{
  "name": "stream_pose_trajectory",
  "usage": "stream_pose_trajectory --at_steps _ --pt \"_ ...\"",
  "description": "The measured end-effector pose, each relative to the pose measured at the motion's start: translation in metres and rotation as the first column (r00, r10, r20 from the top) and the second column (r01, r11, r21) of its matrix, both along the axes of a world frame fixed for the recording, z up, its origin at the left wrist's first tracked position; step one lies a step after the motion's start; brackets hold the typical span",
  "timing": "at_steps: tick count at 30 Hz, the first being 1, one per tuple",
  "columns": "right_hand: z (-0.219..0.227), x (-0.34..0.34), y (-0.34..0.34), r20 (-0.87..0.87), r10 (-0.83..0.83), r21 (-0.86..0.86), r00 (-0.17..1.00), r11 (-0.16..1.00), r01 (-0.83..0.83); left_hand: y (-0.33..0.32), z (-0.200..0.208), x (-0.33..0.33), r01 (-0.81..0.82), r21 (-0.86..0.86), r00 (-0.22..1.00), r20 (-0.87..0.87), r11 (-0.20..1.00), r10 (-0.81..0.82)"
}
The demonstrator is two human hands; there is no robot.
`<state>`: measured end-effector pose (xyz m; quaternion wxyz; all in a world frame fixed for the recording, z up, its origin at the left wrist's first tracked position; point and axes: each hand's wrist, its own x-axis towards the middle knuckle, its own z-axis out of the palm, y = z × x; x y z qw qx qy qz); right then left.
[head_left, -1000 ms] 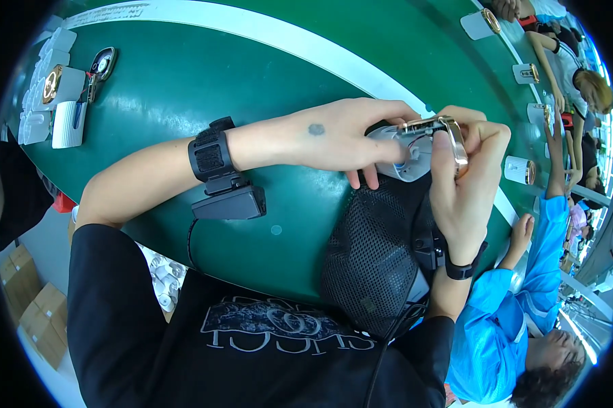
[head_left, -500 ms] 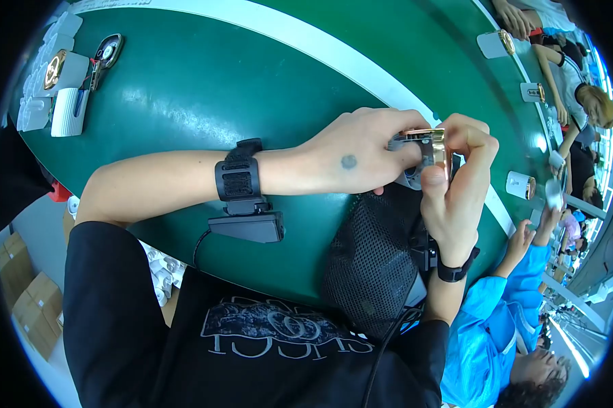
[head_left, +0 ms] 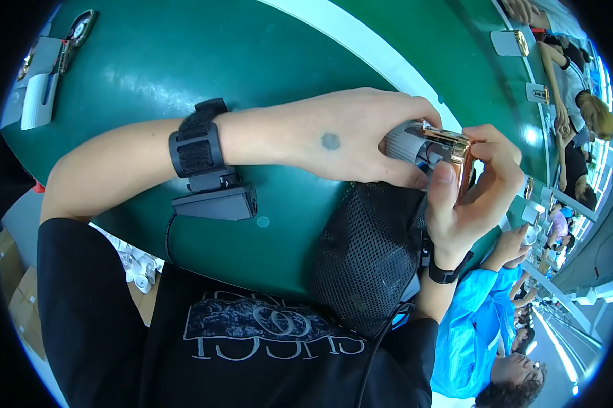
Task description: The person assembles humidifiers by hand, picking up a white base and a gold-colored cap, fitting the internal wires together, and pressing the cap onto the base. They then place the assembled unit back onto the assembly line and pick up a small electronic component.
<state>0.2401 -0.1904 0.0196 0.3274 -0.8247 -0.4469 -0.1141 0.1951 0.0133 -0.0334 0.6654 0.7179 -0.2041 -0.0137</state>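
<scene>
L hand (head_left: pixel 361 132) clamped round wht ribbed housing (head_left: pixel 403 144), at hand's 3 o'clock. R hand (head_left: pixel 480 187) pinches gold-trimmed cap (head_left: pixel 462 162), at its 10 o'clock. Pcs over grn desk (head_left: pixel 286 234), 1 o'clock of blk mesh bag (head_left: pixel 368 255).

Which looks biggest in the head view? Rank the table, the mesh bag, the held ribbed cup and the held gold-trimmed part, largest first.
1. Green table
2. Black mesh bag
3. Ribbed cup and gold-trimmed part: not ranked; both are partly covered, and what shows looks close in size.
</scene>
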Motion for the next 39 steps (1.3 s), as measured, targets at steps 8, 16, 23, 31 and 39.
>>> stream_pose_trajectory --at_steps 8,16,23,31,39 --pt "-0.009 -0.002 0.01 -0.057 -0.08 0.169 0.995 0.982 0.088 0.022 0.013 0.006 0.208 -0.069 0.896 -0.387 0.976 -0.218" --pt "-0.009 -0.006 0.025 -0.071 -0.141 0.15 0.987 0.977 0.15 0.029 0.008 0.005 0.243 -0.08 0.921 -0.292 0.967 -0.256" --pt "-0.009 -0.007 0.029 -0.057 -0.147 0.101 0.988 0.983 0.152 0.035 0.003 0.006 0.218 -0.028 0.942 -0.256 0.976 -0.218" --pt "-0.012 -0.001 0.021 0.049 -0.038 0.031 0.998 0.999 0.036 0.036 0.007 0.007 0.28 -0.029 0.913 -0.302 0.96 -0.276" --pt "-0.013 -0.001 0.013 0.002 -0.076 0.136 0.997 0.988 0.075 0.023 0.011 0.009 0.307 -0.005 0.907 -0.302 0.952 -0.294"
